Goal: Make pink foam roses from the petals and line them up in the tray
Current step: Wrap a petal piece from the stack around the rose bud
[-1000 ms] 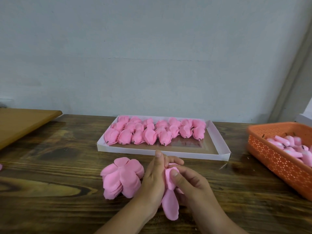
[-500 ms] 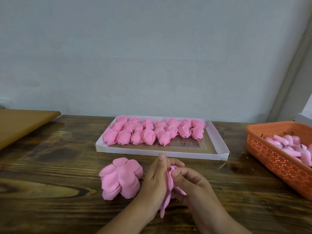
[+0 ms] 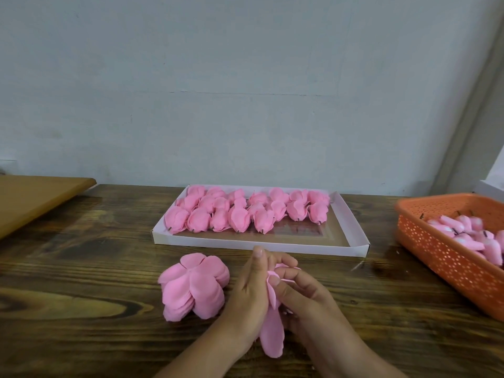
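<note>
A dark wooden bench (image 3: pixel 81 268) is carrying everything. At its far edge a white tray (image 3: pixel 261 245) is lying, already holding two rows of finished pink roses (image 3: pixel 245 211) along its back half, with the front strip bare. At the right an orange basket (image 3: pixel 447 257) is holding small pink buds on dark stems. Just left of the hands a stack of loose petals (image 3: pixel 193 285) is sitting fanned out on the wood.

Both hands are working together near the front edge. The left hand (image 3: pixel 251 293) is cupping a partly made rose (image 3: pixel 272 309), its fingers curled round the upper part, while the right hand (image 3: pixel 302 298) is pinching a petal against it with thumb and fingers; one long petal is hanging down between the wrists.

The step in hand looks like wrapping petals round the core. Next, the hanging petal probably needs folding up and pressing in, gently, since the foam creases easily, before the rose joins the tray's open front row.
</note>
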### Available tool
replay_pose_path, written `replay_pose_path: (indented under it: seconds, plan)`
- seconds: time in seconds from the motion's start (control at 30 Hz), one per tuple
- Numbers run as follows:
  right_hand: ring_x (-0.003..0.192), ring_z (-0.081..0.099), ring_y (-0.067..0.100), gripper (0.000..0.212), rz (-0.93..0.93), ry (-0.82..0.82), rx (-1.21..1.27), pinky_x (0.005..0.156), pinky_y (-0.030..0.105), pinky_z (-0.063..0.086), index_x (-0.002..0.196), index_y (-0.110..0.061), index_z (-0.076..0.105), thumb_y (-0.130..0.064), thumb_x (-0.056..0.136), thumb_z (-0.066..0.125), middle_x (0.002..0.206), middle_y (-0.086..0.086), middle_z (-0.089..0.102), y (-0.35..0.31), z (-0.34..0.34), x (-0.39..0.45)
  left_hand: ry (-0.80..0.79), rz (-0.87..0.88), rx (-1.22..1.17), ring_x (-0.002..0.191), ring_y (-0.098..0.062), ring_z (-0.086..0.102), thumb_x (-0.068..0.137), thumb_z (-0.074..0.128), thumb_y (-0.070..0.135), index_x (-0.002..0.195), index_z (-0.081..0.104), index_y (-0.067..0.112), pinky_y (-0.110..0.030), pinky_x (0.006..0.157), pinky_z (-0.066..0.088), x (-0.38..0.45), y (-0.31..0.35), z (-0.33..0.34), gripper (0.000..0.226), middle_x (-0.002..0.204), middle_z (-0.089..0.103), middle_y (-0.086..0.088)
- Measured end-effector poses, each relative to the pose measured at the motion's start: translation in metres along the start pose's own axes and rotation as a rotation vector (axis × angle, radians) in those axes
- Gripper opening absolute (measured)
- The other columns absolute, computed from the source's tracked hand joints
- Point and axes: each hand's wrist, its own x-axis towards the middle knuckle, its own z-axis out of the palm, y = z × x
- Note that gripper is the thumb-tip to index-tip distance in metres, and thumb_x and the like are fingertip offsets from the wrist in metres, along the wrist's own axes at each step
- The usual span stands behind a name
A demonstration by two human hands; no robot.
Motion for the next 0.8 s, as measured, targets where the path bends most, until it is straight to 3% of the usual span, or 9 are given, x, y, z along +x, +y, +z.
replay_pose_path:
  seconds: [0.1, 0.2, 0.3, 0.37, 0.4, 0.47, 0.53, 0.63, 0.8]
  plan:
    - [0.059, 0.067, 0.015, 0.011, -0.035, -0.012, -0.009, 0.053, 0.025, 0.054, 0.079, -0.016, 0.077, -0.025, 0.072, 0.076, 0.078, 0.007, 0.072, -0.001, -0.001, 0.001, -0.012, 0.006, -0.073, 0.103, -0.032, 0.070, 0.091, 0.027, 0.068, 0.067, 0.057, 0.029, -0.045, 0.083, 0.061, -0.002, 0.004, 0.000, 0.055, 0.110, 0.072, -0.002]
    - [0.067, 0.071, 0.023, 0.010, -0.085, 0.006, -0.060, 0.059, 0.033, 0.057, 0.077, -0.016, 0.075, -0.026, 0.078, 0.078, 0.083, 0.014, 0.074, -0.002, -0.002, 0.001, -0.083, -0.035, -0.105, 0.093, -0.015, 0.069, 0.096, 0.026, 0.066, 0.073, 0.057, 0.026, -0.026, 0.073, 0.057, 0.001, 0.003, -0.009, 0.056, 0.105, 0.070, 0.006]
    - [0.074, 0.073, 0.028, 0.006, -0.177, 0.075, -0.162, 0.067, 0.042, 0.060, 0.083, -0.017, 0.075, -0.023, 0.083, 0.074, 0.088, 0.013, 0.076, -0.004, -0.005, 0.002, -0.130, -0.042, 0.027, 0.073, -0.008, 0.063, 0.110, 0.034, 0.037, 0.073, 0.058, 0.011, -0.020, 0.064, 0.047, 0.008, 0.008, -0.013, 0.051, 0.087, 0.069, 0.004]
    - [0.078, 0.073, 0.032, 0.007, -0.247, 0.130, -0.250, 0.070, 0.044, 0.059, 0.086, -0.021, 0.075, -0.016, 0.088, 0.070, 0.088, 0.012, 0.076, -0.005, -0.010, 0.003, -0.113, -0.024, 0.198, 0.078, -0.003, 0.060, 0.106, 0.045, 0.014, 0.073, 0.062, 0.011, -0.017, 0.070, 0.044, 0.009, 0.013, -0.019, 0.037, 0.090, 0.061, 0.003]
    - [0.079, 0.073, 0.033, 0.010, -0.285, 0.144, -0.283, 0.069, 0.042, 0.059, 0.087, -0.021, 0.075, -0.014, 0.089, 0.069, 0.087, 0.012, 0.076, -0.007, -0.011, 0.003, -0.126, 0.055, 0.253, 0.089, 0.000, 0.063, 0.102, 0.053, 0.021, 0.085, 0.067, 0.016, -0.013, 0.076, 0.046, 0.009, 0.015, -0.024, 0.023, 0.099, 0.063, 0.004]
    - [0.080, 0.072, 0.032, 0.010, -0.373, 0.151, -0.356, 0.065, 0.034, 0.058, 0.090, -0.022, 0.074, -0.012, 0.089, 0.070, 0.086, 0.011, 0.075, -0.009, -0.015, 0.004, -0.162, 0.057, 0.276, 0.107, 0.004, 0.062, 0.085, 0.064, 0.048, 0.109, 0.069, 0.036, -0.014, 0.086, 0.049, 0.005, 0.025, -0.024, 0.027, 0.116, 0.064, 0.013]
    - [0.079, 0.071, 0.025, 0.015, -0.444, 0.138, -0.450, 0.064, 0.031, 0.057, 0.093, -0.026, 0.072, -0.013, 0.087, 0.073, 0.089, 0.006, 0.074, -0.011, -0.018, 0.004, -0.205, 0.074, 0.274, 0.115, 0.004, 0.059, 0.078, 0.066, 0.052, 0.116, 0.064, 0.049, -0.015, 0.090, 0.049, -0.002, 0.027, -0.030, 0.038, 0.123, 0.063, 0.022]
    - [0.086, 0.071, 0.020, 0.021, -0.462, 0.120, -0.543, 0.072, 0.043, 0.060, 0.103, -0.027, 0.070, -0.018, 0.085, 0.076, 0.096, -0.001, 0.074, -0.013, -0.023, 0.005, -0.227, 0.107, 0.296, 0.112, 0.002, 0.062, 0.084, 0.072, 0.036, 0.118, 0.065, 0.049, -0.014, 0.090, 0.049, 0.001, 0.035, -0.029, 0.037, 0.123, 0.066, 0.021]
    - [0.089, 0.070, 0.023, 0.038, -0.419, 0.121, -0.556, 0.075, 0.043, 0.060, 0.114, -0.024, 0.065, -0.023, 0.080, 0.081, 0.097, 0.002, 0.073, -0.019, -0.035, 0.010, -0.213, 0.103, 0.284, 0.107, -0.008, 0.070, 0.089, 0.073, 0.002, 0.105, 0.074, 0.034, -0.019, 0.085, 0.054, 0.000, 0.036, -0.032, 0.036, 0.116, 0.074, 0.010]
